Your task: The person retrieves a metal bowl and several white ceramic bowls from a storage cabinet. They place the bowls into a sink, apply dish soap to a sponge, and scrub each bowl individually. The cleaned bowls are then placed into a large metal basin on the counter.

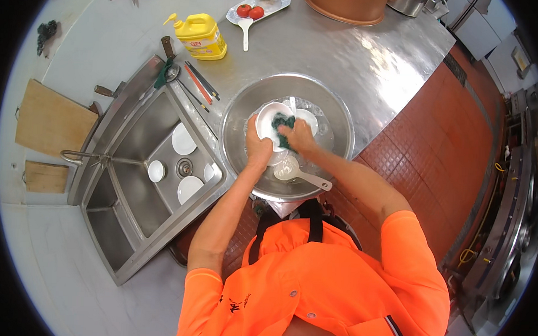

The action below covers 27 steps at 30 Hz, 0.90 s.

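Inside a large steel basin (234, 122) of sudsy water, my left hand (258, 146) grips the rim of a white bowl (264, 121). My right hand (301, 137) is closed on a dark green scouring pad (280, 120), pressed against the bowl's inside. Just right of the bowl, another white dish (308, 118) lies in the water, partly covered by my right hand. A pale large-headed spoon (288, 168) rests in the near part of the basin, its handle reaching toward the rim. Part of another dish shows beneath the bowl.
Left of the basin is a steel sink (140, 149) with several white dishes (189, 189) around its drain. Beyond it stand a yellow pump jug (202, 38), chopsticks (202, 83), and a tray (278, 6) with two tomatoes (256, 12). A copper-coloured pot (345, 8) sits at the back.
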Available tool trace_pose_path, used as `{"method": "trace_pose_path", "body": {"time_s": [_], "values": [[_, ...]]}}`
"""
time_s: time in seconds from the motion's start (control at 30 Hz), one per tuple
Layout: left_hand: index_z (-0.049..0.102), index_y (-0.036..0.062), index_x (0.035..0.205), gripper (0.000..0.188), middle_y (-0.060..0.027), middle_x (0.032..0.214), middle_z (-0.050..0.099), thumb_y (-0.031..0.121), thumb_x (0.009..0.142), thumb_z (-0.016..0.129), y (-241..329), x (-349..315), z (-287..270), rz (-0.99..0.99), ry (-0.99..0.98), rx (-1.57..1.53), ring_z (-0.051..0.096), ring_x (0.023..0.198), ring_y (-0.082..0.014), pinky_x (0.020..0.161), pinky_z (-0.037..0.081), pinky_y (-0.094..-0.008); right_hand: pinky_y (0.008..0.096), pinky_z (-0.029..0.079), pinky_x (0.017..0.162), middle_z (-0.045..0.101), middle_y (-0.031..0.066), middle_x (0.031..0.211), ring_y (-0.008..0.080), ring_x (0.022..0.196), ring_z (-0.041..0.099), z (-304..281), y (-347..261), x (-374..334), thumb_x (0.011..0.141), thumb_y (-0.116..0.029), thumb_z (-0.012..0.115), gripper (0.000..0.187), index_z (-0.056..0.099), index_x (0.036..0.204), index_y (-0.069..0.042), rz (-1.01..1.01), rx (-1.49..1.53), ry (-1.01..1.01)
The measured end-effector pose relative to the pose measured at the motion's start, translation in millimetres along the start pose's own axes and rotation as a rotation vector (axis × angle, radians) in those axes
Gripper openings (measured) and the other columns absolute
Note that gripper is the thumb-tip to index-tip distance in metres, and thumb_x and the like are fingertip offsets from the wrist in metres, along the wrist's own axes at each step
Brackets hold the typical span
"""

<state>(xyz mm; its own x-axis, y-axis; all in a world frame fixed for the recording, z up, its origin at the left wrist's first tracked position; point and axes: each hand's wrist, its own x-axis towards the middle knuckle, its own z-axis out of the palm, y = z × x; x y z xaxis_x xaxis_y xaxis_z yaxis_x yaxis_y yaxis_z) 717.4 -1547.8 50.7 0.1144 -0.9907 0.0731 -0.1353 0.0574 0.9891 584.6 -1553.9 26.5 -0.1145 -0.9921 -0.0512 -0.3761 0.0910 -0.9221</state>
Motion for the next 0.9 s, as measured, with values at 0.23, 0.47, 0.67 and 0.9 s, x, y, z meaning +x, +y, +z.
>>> {"method": "trace_pose_path", "body": {"time_s": [0.23, 0.47, 0.67, 0.9], "values": [[0.047, 0.003, 0.124, 0.066, -0.017, 0.113, 0.057, -0.009, 0.059, 0.042, 27.5, 15.8, -13.8, -0.144, -0.325, 0.12, 0.055, 0.108, -0.0293, 0.094, 0.039, -0.0312, 0.0461, 0.047, 0.067, 0.063, 0.0226, 0.072, 0.037, 0.067, 0.062, -30.1, -13.4, 21.6, 0.08, -0.033, 0.065, 0.036, 0.059, 0.087, 0.002, -0.302, -0.318, -0.1], [0.048, 0.0019, 0.122, 0.064, -0.0154, 0.11, 0.058, -0.011, 0.06, 0.04, 6.8, 3.4, 6.3, -0.02, 0.052, 0.006, 0.055, 0.107, -0.0278, 0.093, 0.04, -0.0315, 0.0382, 0.039, 0.04, 0.056, 0.0113, 0.063, 0.0201, 0.05, 0.055, 1.6, -33.6, -15.7, 0.076, -0.016, 0.068, 0.023, 0.058, 0.082, 0.004, 0.456, 0.452, -0.094], [0.051, 0.0042, 0.12, 0.062, -0.0158, 0.11, 0.06, -0.01, 0.061, 0.04, 28.8, 7.6, -9.2, -0.154, -0.448, 0.236, 0.056, 0.106, -0.0275, 0.092, 0.041, -0.0315, 0.0472, 0.046, 0.069, 0.061, 0.0245, 0.072, 0.043, 0.074, 0.059, -46.7, -15.3, 32.8, 0.082, -0.034, 0.059, 0.035, 0.055, 0.086, 0.001, -0.473, -0.531, -0.291], [0.05, 0.0032, 0.12, 0.062, -0.0123, 0.112, 0.058, -0.013, 0.062, 0.04, 26.9, 2.2, 13.0, -0.043, -0.034, -0.031, 0.054, 0.108, -0.0254, 0.095, 0.038, -0.029, 0.0369, 0.035, 0.036, 0.054, 0.0082, 0.058, 0.0178, 0.045, 0.05, 4.3, -22.3, -7.8, 0.078, -0.015, 0.069, 0.023, 0.056, 0.08, 0.004, 0.435, 0.39, 0.041]]}}
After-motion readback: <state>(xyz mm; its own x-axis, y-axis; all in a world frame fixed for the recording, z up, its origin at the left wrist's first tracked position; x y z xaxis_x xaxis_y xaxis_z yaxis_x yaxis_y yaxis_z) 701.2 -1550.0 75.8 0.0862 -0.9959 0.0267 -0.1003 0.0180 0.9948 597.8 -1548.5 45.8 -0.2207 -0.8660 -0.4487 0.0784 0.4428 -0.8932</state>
